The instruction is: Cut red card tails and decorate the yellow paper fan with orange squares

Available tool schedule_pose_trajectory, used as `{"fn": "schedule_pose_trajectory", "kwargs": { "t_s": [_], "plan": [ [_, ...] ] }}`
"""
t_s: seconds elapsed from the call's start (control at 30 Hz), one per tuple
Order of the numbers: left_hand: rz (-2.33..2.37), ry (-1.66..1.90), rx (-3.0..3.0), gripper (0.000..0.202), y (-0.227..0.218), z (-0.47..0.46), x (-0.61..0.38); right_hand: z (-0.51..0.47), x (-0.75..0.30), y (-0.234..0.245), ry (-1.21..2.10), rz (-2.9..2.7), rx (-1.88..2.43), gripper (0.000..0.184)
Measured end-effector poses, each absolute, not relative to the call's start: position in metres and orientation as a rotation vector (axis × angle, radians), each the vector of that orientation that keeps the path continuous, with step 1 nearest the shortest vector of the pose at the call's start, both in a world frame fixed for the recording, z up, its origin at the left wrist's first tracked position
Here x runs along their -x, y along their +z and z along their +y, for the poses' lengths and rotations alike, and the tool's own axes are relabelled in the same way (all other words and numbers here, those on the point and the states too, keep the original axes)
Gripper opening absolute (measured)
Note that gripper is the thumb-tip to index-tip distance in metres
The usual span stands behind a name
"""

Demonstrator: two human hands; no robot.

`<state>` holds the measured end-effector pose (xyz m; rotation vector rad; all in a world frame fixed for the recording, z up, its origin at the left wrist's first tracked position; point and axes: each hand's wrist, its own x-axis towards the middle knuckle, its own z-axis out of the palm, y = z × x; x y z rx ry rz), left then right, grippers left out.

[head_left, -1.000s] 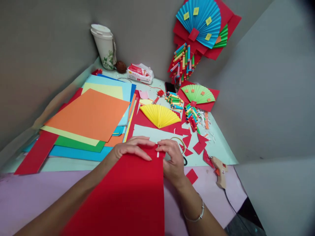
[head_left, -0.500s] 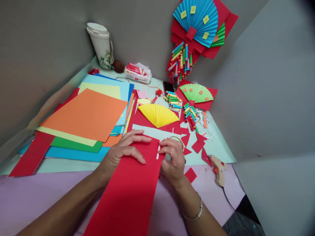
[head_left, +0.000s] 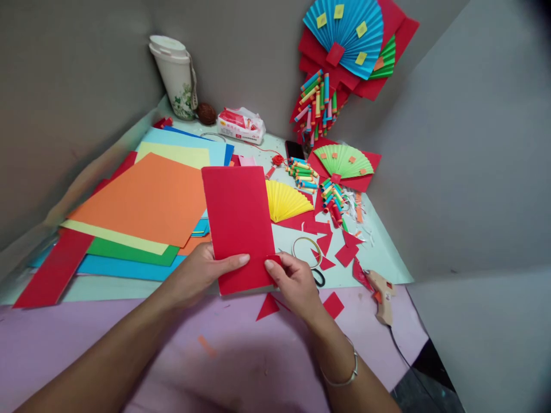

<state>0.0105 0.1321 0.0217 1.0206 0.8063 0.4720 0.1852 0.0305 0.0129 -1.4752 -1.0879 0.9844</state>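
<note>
2 edges seemed safest: my left hand [head_left: 208,273] and right hand [head_left: 296,280] pinched the light-looking, creasable red card [head_left: 238,218] before the yellow fan [head_left: 287,202].

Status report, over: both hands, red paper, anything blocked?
Left hand: gripping lower left edge. Right hand: pinching lower right corner. Red paper: between them, blocking part of yellow fan.

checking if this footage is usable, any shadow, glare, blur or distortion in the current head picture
Head view: soft shadow on the purple tabletop below the red paper, no strong glare on that paper; same head view: the white cup leans, probably wide-angle distortion; top right corner of the head view: dark and blurred.
</note>
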Motion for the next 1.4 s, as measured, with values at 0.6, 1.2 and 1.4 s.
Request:
{"fn": "schedule_pose_trajectory", "kwargs": {
  "t_s": [0.6, 1.2, 1.4],
  "plan": [
    [0.728, 0.543, -0.745, 0.032, 0.0257, 0.1265, -0.0186, 0.035, -0.1837, 0.004, 1.139, -0.724, 1.363, 0.016],
    [0.736, 0.548, -0.764, 0.03, 0.0223, 0.1259, -0.0186, 0.0358, -0.1816, 0.0064, 1.193, -0.572, 1.31, 0.017],
    [0.716, 0.539, -0.743, 0.031, 0.0225, 0.1258, -0.0185, 0.0354, -0.182, 0.0018, 1.206, -0.549, 1.278, 0.016]
  ]
}}
